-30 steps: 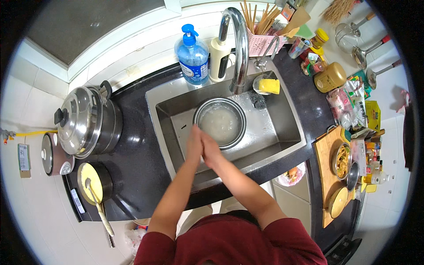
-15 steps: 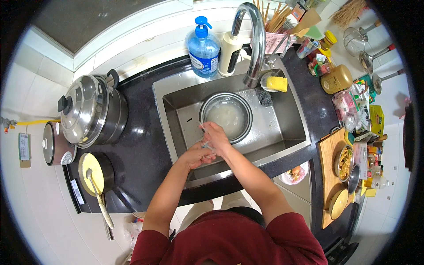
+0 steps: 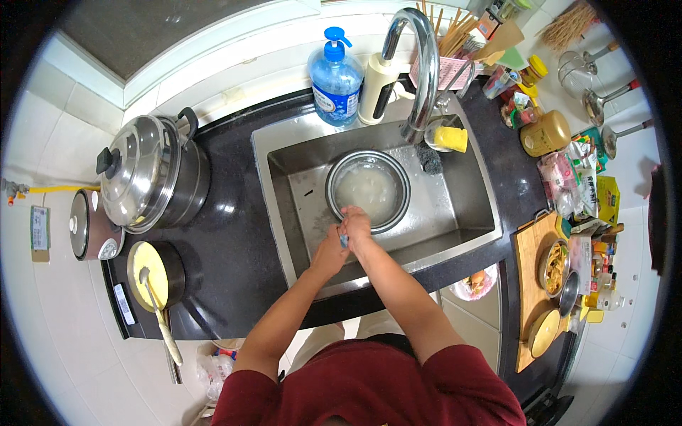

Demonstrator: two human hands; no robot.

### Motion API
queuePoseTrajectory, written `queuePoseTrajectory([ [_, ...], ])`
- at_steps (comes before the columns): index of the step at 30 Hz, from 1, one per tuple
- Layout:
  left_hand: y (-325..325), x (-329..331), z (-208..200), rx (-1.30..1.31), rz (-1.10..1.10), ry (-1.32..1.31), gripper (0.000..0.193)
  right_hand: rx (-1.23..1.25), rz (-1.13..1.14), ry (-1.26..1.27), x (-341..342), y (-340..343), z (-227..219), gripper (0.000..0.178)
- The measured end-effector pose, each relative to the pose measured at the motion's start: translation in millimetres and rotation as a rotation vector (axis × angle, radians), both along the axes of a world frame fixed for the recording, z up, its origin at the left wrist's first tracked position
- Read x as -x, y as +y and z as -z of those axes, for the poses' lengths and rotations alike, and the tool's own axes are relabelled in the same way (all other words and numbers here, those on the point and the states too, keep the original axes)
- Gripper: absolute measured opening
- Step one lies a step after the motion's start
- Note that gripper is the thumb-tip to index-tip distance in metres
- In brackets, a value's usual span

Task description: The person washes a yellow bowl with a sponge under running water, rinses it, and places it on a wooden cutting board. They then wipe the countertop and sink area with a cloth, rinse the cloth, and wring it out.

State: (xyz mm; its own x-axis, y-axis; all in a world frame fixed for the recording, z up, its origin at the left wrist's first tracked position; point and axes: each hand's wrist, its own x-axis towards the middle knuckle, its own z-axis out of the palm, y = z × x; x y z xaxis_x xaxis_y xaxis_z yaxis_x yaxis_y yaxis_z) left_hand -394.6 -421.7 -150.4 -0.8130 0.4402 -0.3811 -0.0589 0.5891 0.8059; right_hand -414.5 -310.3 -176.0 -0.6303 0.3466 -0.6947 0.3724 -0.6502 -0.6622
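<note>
My left hand (image 3: 329, 253) and my right hand (image 3: 356, 227) are pressed together over the near side of the sink (image 3: 297, 226), fingers closed. A small bluish bit (image 3: 344, 241) shows between them, too small to name. Just beyond my right hand, a round metal pot (image 3: 405, 193) stands on the sink floor. Cloudy whitish water (image 3: 364, 187) fills much of it, with paler matter in the middle. My right fingertips overlap the pot's near rim in view; whether they touch it I cannot tell.
The faucet (image 3: 430, 71) arches over the sink's back edge, near a yellow sponge (image 3: 450, 139) and dark scrubber (image 3: 429, 159). A blue soap bottle (image 3: 336, 84) stands behind. Left are a lidded steamer (image 3: 142, 170) and a pan (image 3: 177, 273); right, a cutting board (image 3: 526, 264) with bowls.
My hands stay together, and my left hand and fingers have shifted slightly in their grip. The whole view has moved a little; the pot stays in the sink.
</note>
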Motion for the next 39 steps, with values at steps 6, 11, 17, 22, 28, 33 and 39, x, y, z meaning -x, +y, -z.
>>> queuePoseTrajectory([
  [6,9,11,-9,-0.020,-0.182,0.417,0.027,0.431,0.199,-0.047,5,12,30,0.030],
  [11,30,-6,-27,0.145,-0.100,0.430,0.031,0.585,0.051,-0.046,-13,-4,20,0.037],
  [17,28,39,-7,0.193,-0.260,0.197,0.031,0.148,-0.051,-0.101,-14,-6,-9,0.033],
  [22,45,3,-24,0.111,-0.038,0.397,0.032,0.237,0.032,-0.045,-5,19,0,0.032],
  [28,27,28,24,0.201,-0.068,0.397,0.030,0.183,0.028,-0.029,-7,1,-7,0.028],
  [33,27,26,37,0.064,-0.050,0.551,0.029,0.257,-0.030,0.026,-15,10,-28,0.024],
  [39,27,57,11,-0.490,-0.753,-0.120,0.020,0.436,0.057,0.104,-12,19,-52,0.032],
])
